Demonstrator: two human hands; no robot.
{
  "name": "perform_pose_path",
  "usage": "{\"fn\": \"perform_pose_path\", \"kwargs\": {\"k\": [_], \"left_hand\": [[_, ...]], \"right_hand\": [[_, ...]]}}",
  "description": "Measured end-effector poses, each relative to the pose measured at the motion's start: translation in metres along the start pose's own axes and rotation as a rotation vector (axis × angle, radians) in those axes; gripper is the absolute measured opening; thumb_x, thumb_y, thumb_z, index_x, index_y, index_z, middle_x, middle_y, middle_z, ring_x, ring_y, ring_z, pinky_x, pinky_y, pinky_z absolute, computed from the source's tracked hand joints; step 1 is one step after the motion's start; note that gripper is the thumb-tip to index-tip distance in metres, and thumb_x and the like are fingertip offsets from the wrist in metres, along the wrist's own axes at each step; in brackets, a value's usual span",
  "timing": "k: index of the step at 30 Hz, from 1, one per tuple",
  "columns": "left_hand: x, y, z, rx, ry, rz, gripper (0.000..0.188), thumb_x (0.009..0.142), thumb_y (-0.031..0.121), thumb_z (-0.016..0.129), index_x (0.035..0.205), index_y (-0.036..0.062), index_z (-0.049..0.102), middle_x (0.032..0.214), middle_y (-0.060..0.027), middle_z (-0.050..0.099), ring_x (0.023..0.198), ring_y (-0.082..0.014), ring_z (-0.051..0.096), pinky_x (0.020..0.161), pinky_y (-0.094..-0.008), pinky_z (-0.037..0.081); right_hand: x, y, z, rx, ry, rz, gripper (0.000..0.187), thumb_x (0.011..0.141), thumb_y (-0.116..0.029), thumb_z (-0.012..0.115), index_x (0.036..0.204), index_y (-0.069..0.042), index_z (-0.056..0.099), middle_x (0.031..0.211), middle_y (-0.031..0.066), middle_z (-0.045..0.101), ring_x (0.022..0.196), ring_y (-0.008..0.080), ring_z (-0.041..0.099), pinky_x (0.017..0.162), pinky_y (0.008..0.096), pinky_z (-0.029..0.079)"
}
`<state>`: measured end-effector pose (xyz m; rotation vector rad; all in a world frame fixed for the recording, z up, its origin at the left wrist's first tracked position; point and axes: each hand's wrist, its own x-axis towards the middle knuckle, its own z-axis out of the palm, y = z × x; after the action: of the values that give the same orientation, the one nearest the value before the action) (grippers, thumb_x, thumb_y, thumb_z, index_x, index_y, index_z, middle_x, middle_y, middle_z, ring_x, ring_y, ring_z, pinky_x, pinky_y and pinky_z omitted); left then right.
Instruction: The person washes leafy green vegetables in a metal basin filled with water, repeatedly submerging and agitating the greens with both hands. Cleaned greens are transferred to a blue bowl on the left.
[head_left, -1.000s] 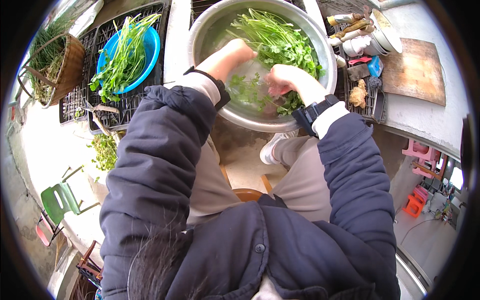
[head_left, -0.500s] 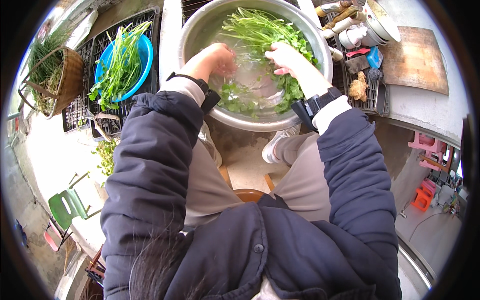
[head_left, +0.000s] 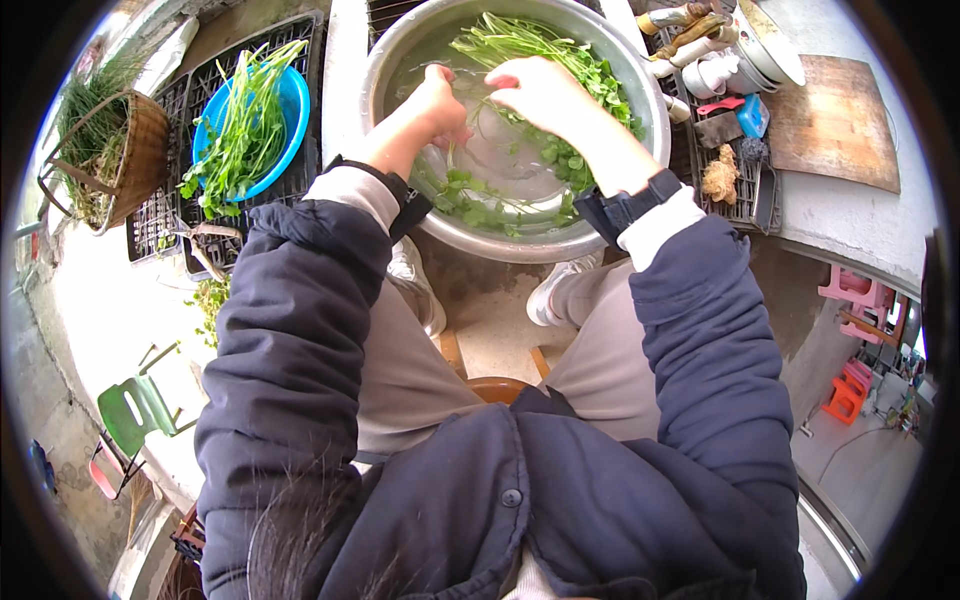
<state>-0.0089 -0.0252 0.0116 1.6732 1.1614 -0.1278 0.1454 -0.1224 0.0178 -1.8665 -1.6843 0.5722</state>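
Observation:
A large metal basin (head_left: 512,246) of water stands before me, with long-stemmed leafy greens in it. The main bunch of greens (head_left: 590,80) lies along the far and right side, pale stems toward the far left. My left hand (head_left: 440,108) is over the basin's left half, fingers curled; a green stem shows just beneath it, leading toward loose leafy sprigs (head_left: 470,195) at the near side. My right hand (head_left: 540,92) is above the bunch's near edge, thumb and forefinger apart and pointing at the left hand. Thin stems lie in the water below its fingertips.
To the left, a blue plastic basin (head_left: 293,125) of similar greens sits on black crates, beside a woven basket (head_left: 140,160). At right are stacked white bowls (head_left: 765,45), a ginger-like root (head_left: 720,175) and a wooden board (head_left: 835,120). A green chair (head_left: 138,412) stands lower left.
My right hand has moved left, away from the leafy end of the bunch and closer to my left hand. My left hand has turned upright, and its lower fingers have come toward the near sprigs.

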Motion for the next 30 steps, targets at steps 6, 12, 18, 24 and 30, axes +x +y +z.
{"fn": "perform_pose_path", "kwargs": {"k": [6,12,18,24,30], "left_hand": [[0.018,-0.013,-0.007,0.387,-0.071,-0.019,0.038,0.070,-0.001,0.073,0.104,-0.0002,0.056,0.086,-0.0161,0.068,0.070,-0.0270,0.069,0.059,-0.0384,0.056],[0.020,-0.023,-0.008,0.557,-0.387,-0.162,0.034,0.073,0.004,0.070,0.107,0.0009,0.065,0.078,-0.0143,0.068,0.064,-0.0249,0.068,0.054,-0.0379,0.056],[0.019,-0.012,0.001,0.701,-0.406,0.123,0.022,0.075,0.011,0.067,0.094,0.0017,0.070,0.072,-0.0136,0.068,0.063,-0.0224,0.068,0.056,-0.0343,0.056],[0.017,-0.009,0.000,0.567,-0.336,-0.113,0.021,0.069,-0.003,0.059,0.087,-0.0097,0.066,0.072,-0.0203,0.067,0.063,-0.0272,0.069,0.056,-0.0359,0.056],[0.015,0.000,-0.001,0.514,-0.324,-0.127,0.013,0.073,-0.004,0.056,0.074,-0.0116,0.066,0.067,-0.0192,0.065,0.053,-0.0251,0.063,0.049,-0.0380,0.050]], "right_hand": [[0.002,0.030,0.011,-0.610,-0.585,0.286,0.033,0.079,-0.026,0.070,0.099,0.000,0.069,0.096,0.0196,0.069,0.090,0.0332,0.067,0.079,0.0388,0.054],[-0.008,0.016,-0.020,-0.539,-0.264,0.076,0.016,0.078,-0.017,0.064,0.081,-0.003,0.071,0.078,0.0159,0.069,0.077,0.0311,0.067,0.071,0.0381,0.054],[0.041,-0.006,0.037,-0.200,-0.065,-0.197,0.029,0.090,-0.017,0.054,0.112,-0.002,0.065,0.109,0.0163,0.067,0.102,0.0323,0.062,0.092,0.0371,0.049],[0.050,0.015,0.049,-0.313,-0.393,-0.185,0.024,0.089,-0.020,0.052,0.103,-0.006,0.065,0.101,0.0172,0.066,0.097,0.0345,0.063,0.083,0.0398,0.050],[0.027,0.029,0.014,-0.664,-0.566,-0.027,0.025,0.088,-0.022,0.059,0.106,-0.004,0.064,0.098,0.0185,0.067,0.091,0.0358,0.065,0.079,0.0422,0.052]]}}
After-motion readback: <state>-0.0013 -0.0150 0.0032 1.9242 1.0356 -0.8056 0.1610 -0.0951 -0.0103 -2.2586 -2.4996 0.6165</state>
